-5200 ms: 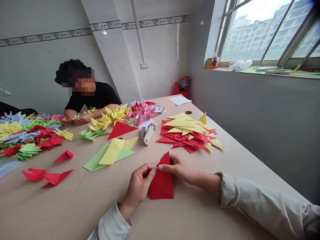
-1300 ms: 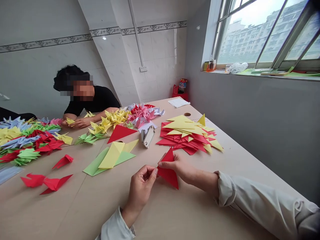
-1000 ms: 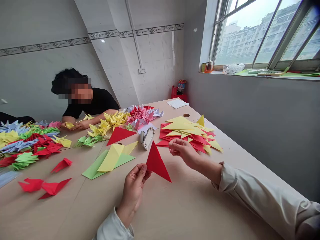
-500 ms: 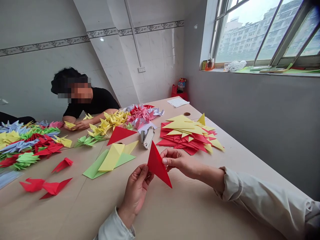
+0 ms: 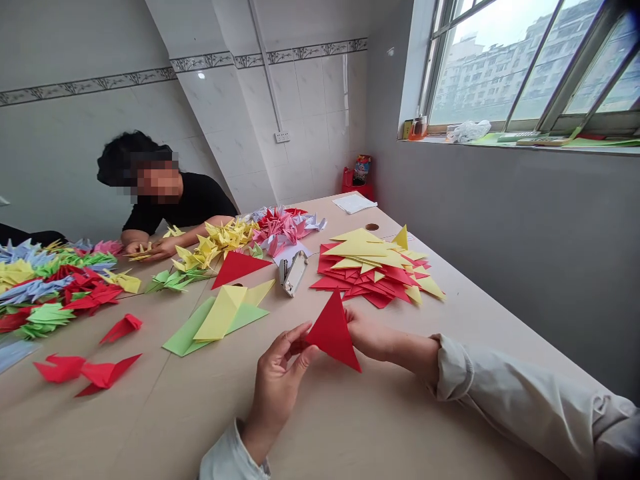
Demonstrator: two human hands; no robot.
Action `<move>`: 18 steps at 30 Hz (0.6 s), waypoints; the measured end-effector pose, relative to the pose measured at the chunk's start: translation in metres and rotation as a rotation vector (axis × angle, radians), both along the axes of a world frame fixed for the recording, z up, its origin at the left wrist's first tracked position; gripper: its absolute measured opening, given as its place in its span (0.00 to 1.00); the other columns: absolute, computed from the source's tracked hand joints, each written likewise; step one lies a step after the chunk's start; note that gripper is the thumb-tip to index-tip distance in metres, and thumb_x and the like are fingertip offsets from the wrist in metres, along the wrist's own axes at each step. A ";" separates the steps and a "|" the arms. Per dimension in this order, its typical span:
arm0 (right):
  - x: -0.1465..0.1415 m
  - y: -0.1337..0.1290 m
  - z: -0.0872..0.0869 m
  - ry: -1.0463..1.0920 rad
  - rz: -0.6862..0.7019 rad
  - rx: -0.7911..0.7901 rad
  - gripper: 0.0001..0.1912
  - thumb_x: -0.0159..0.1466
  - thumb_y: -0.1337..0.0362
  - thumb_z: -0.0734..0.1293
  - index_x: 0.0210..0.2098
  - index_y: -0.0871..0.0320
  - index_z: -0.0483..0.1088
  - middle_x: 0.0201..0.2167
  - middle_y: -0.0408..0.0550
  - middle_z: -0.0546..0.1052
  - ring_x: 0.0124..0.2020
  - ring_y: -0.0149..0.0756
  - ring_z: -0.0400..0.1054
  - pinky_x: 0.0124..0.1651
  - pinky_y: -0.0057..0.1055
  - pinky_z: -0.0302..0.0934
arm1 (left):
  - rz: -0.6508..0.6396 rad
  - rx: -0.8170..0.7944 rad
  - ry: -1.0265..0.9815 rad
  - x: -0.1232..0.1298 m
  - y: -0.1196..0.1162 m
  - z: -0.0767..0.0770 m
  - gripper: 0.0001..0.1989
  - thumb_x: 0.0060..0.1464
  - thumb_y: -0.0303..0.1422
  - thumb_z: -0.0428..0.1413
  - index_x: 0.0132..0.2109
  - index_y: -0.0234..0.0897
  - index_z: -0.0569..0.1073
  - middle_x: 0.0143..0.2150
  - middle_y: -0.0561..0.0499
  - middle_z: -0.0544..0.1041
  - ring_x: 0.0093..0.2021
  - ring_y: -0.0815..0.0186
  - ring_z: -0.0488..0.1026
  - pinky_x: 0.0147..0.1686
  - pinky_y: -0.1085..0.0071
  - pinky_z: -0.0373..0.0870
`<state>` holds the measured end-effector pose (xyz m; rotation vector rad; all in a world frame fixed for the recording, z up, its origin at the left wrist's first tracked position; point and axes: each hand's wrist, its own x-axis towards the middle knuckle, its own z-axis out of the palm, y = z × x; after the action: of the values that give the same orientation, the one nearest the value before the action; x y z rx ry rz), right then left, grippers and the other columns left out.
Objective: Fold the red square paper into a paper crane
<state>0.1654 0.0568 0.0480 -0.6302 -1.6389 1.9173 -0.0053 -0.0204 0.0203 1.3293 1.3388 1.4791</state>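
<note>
A folded red paper triangle (image 5: 334, 330) is held up over the table, one tip pointing up and another down to the right. My left hand (image 5: 283, 370) pinches its left corner between thumb and fingers. Behind its right edge is my right hand (image 5: 369, 333), closed on the paper, with the fingertips hidden by it. Just beyond lies a pile of red (image 5: 367, 283) and yellow (image 5: 363, 245) folded papers. A silver metal stapler-like tool (image 5: 295, 273) stands to the left of that pile.
Green (image 5: 185, 333) and yellow (image 5: 220, 313) folded papers and a red triangle (image 5: 240, 268) lie left of centre. Red folded pieces (image 5: 103, 375) are at the left. Across the table (image 5: 165, 427), a person in black (image 5: 205, 200) handles yellow paper beside heaps of folded shapes (image 5: 220, 243).
The red paper has turned and shifted slightly right, showing a broader face. My right fingers have moved behind it. My left hand has turned, its thumb now nearer the paper's lower edge.
</note>
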 end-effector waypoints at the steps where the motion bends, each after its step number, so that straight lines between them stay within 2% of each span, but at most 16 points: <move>1: 0.000 -0.001 0.000 0.021 0.009 -0.037 0.07 0.53 0.59 0.69 0.23 0.56 0.73 0.21 0.41 0.73 0.24 0.32 0.60 0.31 0.31 0.55 | -0.005 0.045 0.053 0.000 -0.001 0.002 0.19 0.47 0.34 0.65 0.49 0.43 0.79 0.45 0.46 0.79 0.40 0.60 0.75 0.43 0.67 0.73; 4: 0.000 -0.003 0.000 0.083 0.038 -0.118 0.07 0.52 0.60 0.71 0.23 0.56 0.72 0.19 0.39 0.72 0.24 0.31 0.61 0.31 0.30 0.57 | -0.006 0.169 0.218 -0.001 -0.003 0.005 0.19 0.47 0.31 0.65 0.48 0.47 0.79 0.44 0.47 0.79 0.39 0.61 0.75 0.41 0.68 0.73; 6: -0.001 -0.004 -0.003 0.100 0.033 -0.151 0.09 0.50 0.60 0.72 0.23 0.56 0.69 0.18 0.38 0.70 0.21 0.29 0.60 0.28 0.28 0.55 | -0.008 0.234 0.302 -0.003 -0.004 0.005 0.18 0.49 0.29 0.64 0.48 0.48 0.79 0.42 0.47 0.79 0.40 0.60 0.75 0.42 0.68 0.72; 9: -0.003 -0.006 -0.009 0.066 0.058 -0.279 0.14 0.50 0.56 0.73 0.28 0.57 0.68 0.18 0.39 0.72 0.19 0.28 0.63 0.22 0.25 0.53 | -0.038 0.315 0.376 -0.005 -0.006 0.006 0.18 0.50 0.27 0.63 0.48 0.50 0.79 0.42 0.47 0.80 0.41 0.58 0.76 0.42 0.66 0.73; 12: -0.004 -0.008 -0.015 0.026 0.108 -0.385 0.15 0.51 0.56 0.72 0.32 0.57 0.67 0.18 0.40 0.73 0.18 0.29 0.66 0.21 0.23 0.54 | -0.072 0.370 0.419 -0.006 -0.007 0.007 0.20 0.49 0.26 0.63 0.49 0.52 0.78 0.42 0.48 0.81 0.42 0.58 0.76 0.43 0.66 0.73; 15: -0.004 -0.010 -0.016 0.032 0.128 -0.356 0.11 0.55 0.57 0.70 0.31 0.57 0.67 0.20 0.40 0.73 0.18 0.27 0.65 0.21 0.22 0.55 | -0.093 0.321 0.369 -0.007 -0.006 0.008 0.18 0.49 0.26 0.64 0.47 0.49 0.79 0.43 0.48 0.81 0.44 0.57 0.75 0.46 0.65 0.71; 18: -0.003 -0.009 -0.013 0.018 0.176 -0.239 0.11 0.59 0.57 0.66 0.32 0.60 0.70 0.22 0.44 0.75 0.20 0.28 0.66 0.24 0.24 0.58 | -0.060 0.137 0.117 -0.007 -0.002 0.005 0.11 0.49 0.31 0.64 0.43 0.44 0.81 0.38 0.48 0.81 0.39 0.60 0.76 0.42 0.66 0.72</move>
<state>0.1624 0.0475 0.0352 -0.5736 -1.5095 2.2620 -0.0125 -0.0229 0.0252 1.5506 1.2774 1.4942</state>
